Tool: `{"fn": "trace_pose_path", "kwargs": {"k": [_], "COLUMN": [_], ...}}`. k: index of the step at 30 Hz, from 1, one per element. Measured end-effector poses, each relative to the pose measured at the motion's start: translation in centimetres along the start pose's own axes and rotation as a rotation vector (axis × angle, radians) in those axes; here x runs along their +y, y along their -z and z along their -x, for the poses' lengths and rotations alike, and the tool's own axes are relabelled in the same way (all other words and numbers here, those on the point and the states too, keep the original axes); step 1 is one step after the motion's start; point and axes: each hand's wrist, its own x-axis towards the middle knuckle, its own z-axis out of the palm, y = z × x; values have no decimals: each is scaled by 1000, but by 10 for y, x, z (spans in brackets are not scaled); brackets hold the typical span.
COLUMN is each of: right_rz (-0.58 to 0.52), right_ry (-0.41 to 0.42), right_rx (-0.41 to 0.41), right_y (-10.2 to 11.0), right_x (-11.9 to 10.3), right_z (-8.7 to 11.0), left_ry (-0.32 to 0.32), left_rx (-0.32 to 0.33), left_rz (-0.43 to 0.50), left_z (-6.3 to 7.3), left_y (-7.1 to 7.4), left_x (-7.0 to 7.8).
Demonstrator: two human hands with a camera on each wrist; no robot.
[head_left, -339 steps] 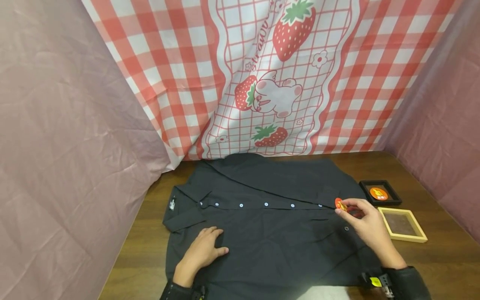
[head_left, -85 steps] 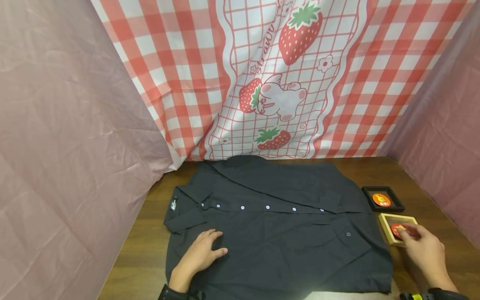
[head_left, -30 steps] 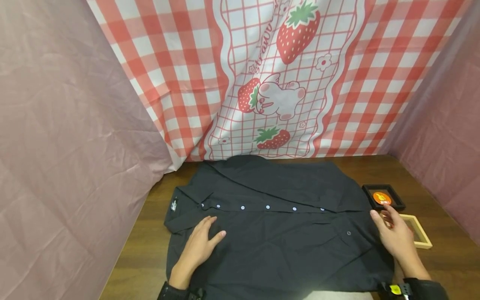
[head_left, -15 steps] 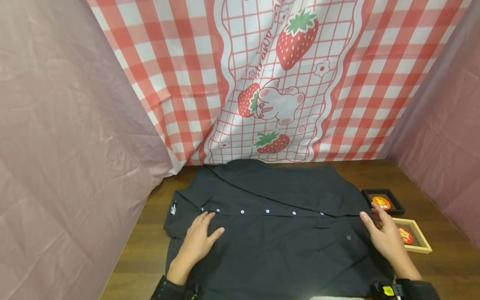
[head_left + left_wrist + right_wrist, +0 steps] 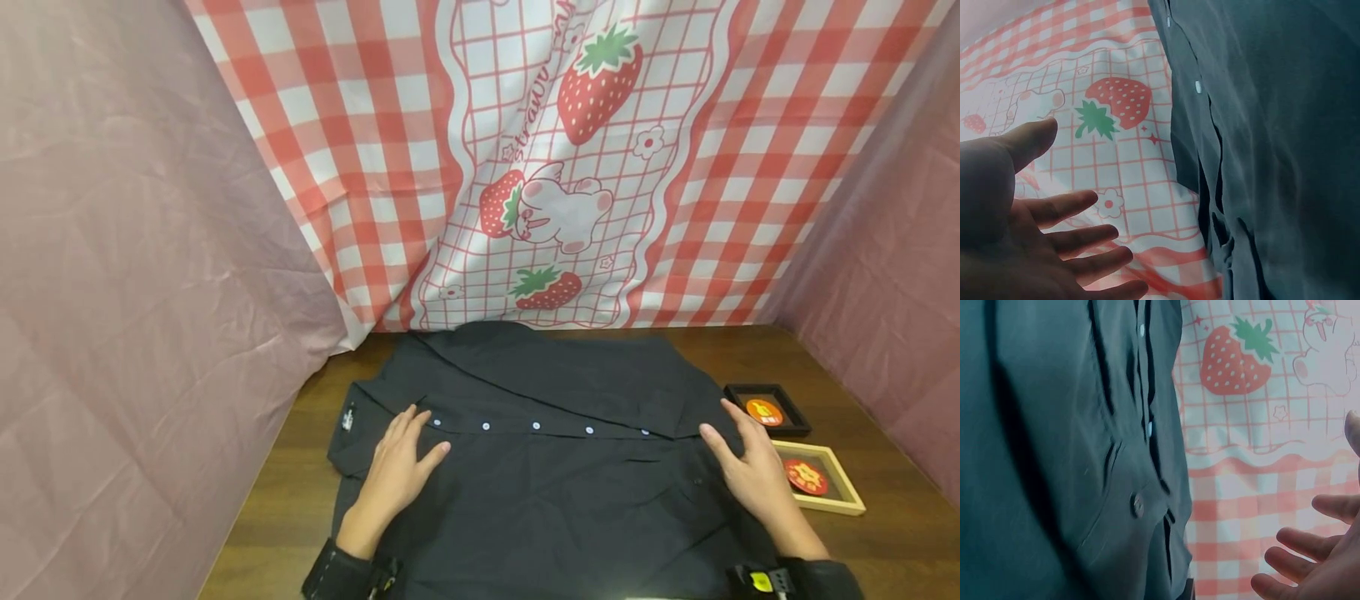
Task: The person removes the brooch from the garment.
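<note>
A black button-up shirt (image 5: 540, 500) lies spread on the wooden table, its collar to the left and a row of white buttons along the middle. My left hand (image 5: 393, 479) hovers over or rests on the shirt near the collar, fingers extended and holding nothing. Over the shirt's right end is my right hand (image 5: 757, 479), thumb and fingers apart, also holding nothing. In both wrist views, the left hand (image 5: 1054, 231) and right hand (image 5: 1316, 550) show spread fingers. Just right of the right hand, a red round badge (image 5: 806, 477) lies inside a pale yellow frame (image 5: 849, 483).
Behind the yellow frame sits a black square frame (image 5: 797, 408) with an orange round badge (image 5: 764, 412) in it. A red-checked strawberry cloth (image 5: 555, 208) hangs at the back. Pink drapes (image 5: 150, 292) enclose the sides. Bare wooden table (image 5: 885, 550) shows at the right.
The red badge, earlier pinched in my right hand over the shirt, went into the yellow frame and was let go. The right hand then moved left over the shirt; the left rose slightly.
</note>
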Motion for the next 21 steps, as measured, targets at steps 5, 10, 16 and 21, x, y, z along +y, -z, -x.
{"fn": "trace_pose_path", "kwargs": {"k": [5, 10, 16, 21], "right_rz": [-5, 10, 22, 40], "right_ry": [30, 34, 121, 150], "right_rx": [33, 29, 36, 22], "right_y": [-5, -10, -19, -26], "right_x": [-9, -19, -28, -34], "right_z": [-4, -7, -7, -5], "left_ry": [-3, -4, -14, -22], "left_rx": [5, 20, 30, 20], "left_rz": [1, 4, -5, -1], "left_z": [-5, -9, -10, -10], "left_y": [1, 2, -1, -3], "left_x": [3, 5, 7, 9]}}
